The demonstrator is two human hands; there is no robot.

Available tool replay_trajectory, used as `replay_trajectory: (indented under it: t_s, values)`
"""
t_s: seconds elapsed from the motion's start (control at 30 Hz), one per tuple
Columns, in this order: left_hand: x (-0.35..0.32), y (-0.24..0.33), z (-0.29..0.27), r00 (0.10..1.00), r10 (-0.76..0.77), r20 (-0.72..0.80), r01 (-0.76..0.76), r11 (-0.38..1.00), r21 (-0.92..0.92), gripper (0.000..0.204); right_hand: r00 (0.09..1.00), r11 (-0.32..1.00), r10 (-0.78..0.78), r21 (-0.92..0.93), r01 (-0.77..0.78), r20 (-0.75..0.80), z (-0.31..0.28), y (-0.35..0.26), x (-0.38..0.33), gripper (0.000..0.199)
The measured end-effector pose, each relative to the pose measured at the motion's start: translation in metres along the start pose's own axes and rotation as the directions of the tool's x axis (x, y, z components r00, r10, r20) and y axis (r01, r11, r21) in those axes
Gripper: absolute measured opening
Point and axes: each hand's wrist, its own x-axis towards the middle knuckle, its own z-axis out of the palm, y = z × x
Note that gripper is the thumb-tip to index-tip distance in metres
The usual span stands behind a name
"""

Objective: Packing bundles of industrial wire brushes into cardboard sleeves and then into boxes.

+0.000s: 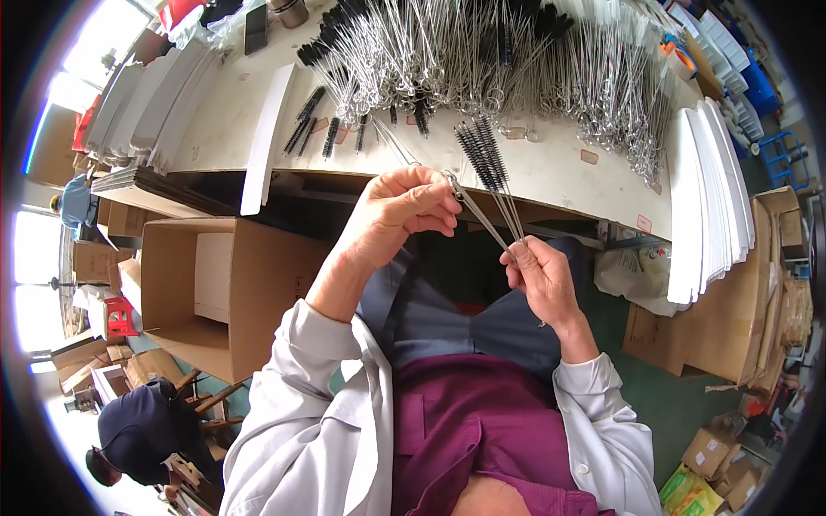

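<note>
A broad, cream-topped worktable (551,163) is bearing a heap of black-bristled silver wire brushes (430,60). At its near side, the right hand (546,277) is pinching a slim bunch of black-bristled wire brushes (483,156) by their stems; the left hand (397,211) is pinching silver wire loops (452,179).

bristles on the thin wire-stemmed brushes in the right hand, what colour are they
The bristles are black, seen best in the head view.

Between the hands (400,211), slender wire-stemmed brushes (492,168) show black bristles (482,153) and silvery stems (514,215). Beyond the hands, the flat tabletop (551,163) is pale cream. To their left, a large cardboard box (275,288) is plain brown; far right, long flat sheets (710,202) are white.
</note>
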Motion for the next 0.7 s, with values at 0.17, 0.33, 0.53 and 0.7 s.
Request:
replay_trajectory:
  t_s: [0.17, 0.33, 0.53, 0.7]
  values:
    - [0.0, 0.0, 0.006, 0.999, -0.039, -0.003, 0.038, 0.997, -0.064, 0.012, 0.997, 0.995, 0.064, 0.07, -0.067, 0.045, -0.001, -0.003, -0.001, 0.038]
    - [0.004, -0.007, 0.004, 0.999, -0.004, 0.043, 0.008, 0.995, -0.098, 0.01, 0.998, 0.997, 0.046, 0.062, -0.049, 0.05, -0.001, -0.002, 0.0, 0.038]
    - [0.004, -0.01, 0.002, 1.0, 0.027, 0.003, -0.027, 0.996, -0.086, 0.007, 0.997, 0.994, 0.07, 0.086, -0.074, 0.043, 0.0, 0.001, 0.0, 0.038]
    - [0.004, -0.009, 0.005, 0.998, 0.044, -0.049, -0.045, 0.999, -0.027, 0.01, 0.998, 0.992, 0.054, 0.11, -0.058, 0.04, -0.004, 0.004, 0.0, 0.039]
